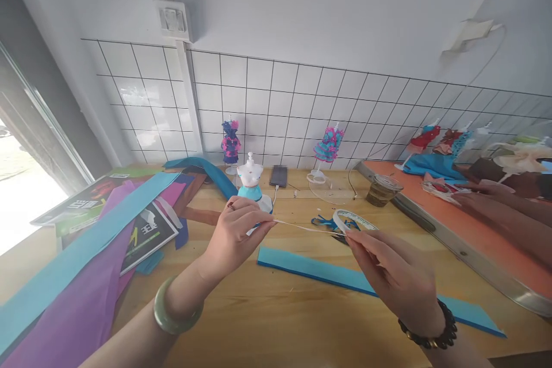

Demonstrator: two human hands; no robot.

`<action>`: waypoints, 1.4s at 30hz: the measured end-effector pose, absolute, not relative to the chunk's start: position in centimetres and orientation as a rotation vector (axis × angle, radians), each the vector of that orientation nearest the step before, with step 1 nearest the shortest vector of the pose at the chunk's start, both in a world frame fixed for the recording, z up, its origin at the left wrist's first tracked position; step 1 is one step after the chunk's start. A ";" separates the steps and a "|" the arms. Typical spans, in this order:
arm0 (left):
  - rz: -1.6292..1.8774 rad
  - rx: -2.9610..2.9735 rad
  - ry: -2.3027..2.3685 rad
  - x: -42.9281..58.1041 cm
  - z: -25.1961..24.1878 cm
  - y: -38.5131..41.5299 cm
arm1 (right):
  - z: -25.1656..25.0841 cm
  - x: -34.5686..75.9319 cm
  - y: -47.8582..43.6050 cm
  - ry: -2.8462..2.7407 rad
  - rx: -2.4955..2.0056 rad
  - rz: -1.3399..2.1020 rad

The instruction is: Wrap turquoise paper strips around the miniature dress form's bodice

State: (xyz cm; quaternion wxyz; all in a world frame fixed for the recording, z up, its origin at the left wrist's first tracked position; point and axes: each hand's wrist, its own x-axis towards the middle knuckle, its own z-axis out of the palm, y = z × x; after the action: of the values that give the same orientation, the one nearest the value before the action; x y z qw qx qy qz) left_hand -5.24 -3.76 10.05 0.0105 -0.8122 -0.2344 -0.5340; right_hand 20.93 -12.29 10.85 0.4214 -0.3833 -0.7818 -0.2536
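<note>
A narrow white strip of tape [308, 229] stretches above the table between my two hands. My left hand [239, 224] pinches one end between thumb and fingertips. My right hand [390, 264] pinches the other end, beside a white tape roll [340, 219] with lettering on its inner face. Just under the roll lies a blue looped item [321, 221], partly hidden. Below the tape, a folded light-blue strip [314, 270] runs across the table, and my right hand covers part of it. Beyond my left hand stands a small white dress form [250, 175] with light-blue material around its lower part.
Blue and purple sheets [86, 287] and magazines [150, 233] cover the left side. Two dressed mini forms [231, 144] stand by the tiled wall, near a phone [279, 176]. A brown glass cup [383, 190] sits right; another person's hands [483, 198] work over an orange surface [517, 247].
</note>
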 end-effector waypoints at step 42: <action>-2.071 -2.649 -1.583 -8.9 15.3 0.2 | 15.0 14.3 -1.2 -1.748 -1.236 -0.132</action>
State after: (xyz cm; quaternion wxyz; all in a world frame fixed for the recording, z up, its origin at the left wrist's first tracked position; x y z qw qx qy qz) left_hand -8.91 0.22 15.30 -0.2835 -0.6835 -0.4086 -0.5343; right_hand 14.32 -1.16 15.05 0.4778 -0.5063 -0.7159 -0.0541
